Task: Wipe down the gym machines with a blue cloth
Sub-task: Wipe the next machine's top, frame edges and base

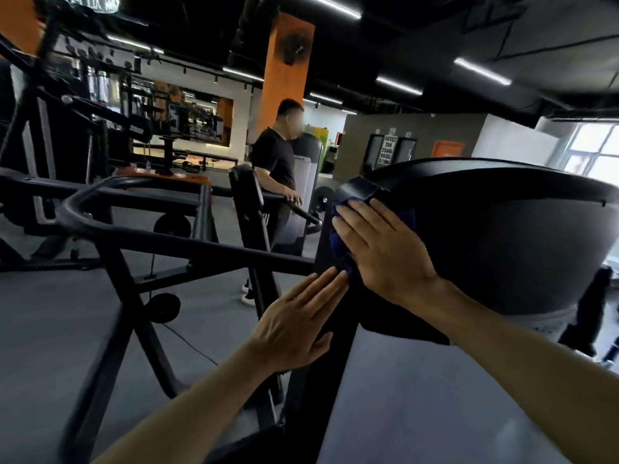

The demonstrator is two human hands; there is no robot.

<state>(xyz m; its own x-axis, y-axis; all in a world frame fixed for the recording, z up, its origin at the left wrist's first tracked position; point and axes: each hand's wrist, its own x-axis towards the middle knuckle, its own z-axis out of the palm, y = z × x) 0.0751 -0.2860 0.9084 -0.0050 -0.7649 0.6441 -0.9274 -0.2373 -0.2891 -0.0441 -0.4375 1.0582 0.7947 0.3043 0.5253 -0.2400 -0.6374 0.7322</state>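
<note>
against machine shroud (502,236), right hand (385,249) flat, pressing upright-bunched blue cloth (341,252), left hand (298,323) flat

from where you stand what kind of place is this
Almost certainly a commercial gym. Black steel machine frames fill the floor, racks of equipment line the far mirrored wall, and a right hand presses a blue cloth against a big dark machine shroud, while another person stands at a machine.

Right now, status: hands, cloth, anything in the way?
Right hand flat, pressing cloth on machine. Left hand flat on its upright below the cloth. Person stands beyond, clear of the wiping.
</note>
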